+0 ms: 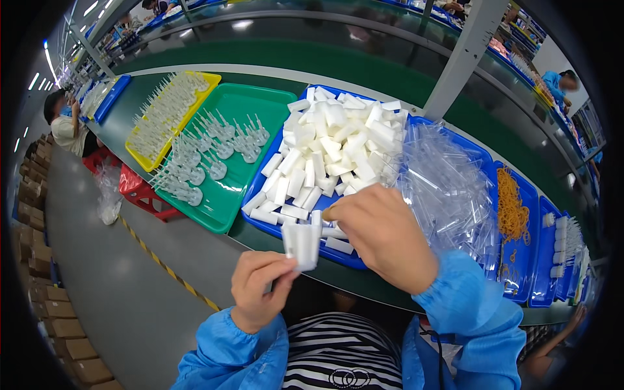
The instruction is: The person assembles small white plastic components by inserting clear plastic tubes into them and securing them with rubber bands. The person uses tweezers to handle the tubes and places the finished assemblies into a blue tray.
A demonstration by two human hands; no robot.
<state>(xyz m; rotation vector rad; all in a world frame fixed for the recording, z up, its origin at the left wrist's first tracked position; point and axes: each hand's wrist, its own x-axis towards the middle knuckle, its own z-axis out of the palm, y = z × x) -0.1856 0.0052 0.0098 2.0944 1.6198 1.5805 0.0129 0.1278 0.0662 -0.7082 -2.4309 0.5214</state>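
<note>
My left hand [263, 283] is closed, pinching a white grooved piece [300, 247] between thumb and fingers at its lower end. The piece stands roughly upright in front of the near edge of a blue tray [351, 260]. My right hand [387, 237] is just above and to the right of it, fingers pinched together by the piece's upper end. What those fingertips hold, if anything, is too small to make out. Behind both hands, a heap of white blocks [331, 140] fills the blue tray.
Left of the blocks, a green tray [253, 97] carries clear spiky parts [221, 140]; a yellow tray [211, 81] holds more. To the right lie clear plastic tubes or sleeves [448, 188], orange rubber bands [512, 205] and white brush-like parts [569, 244]. A grey post [465, 58] rises behind.
</note>
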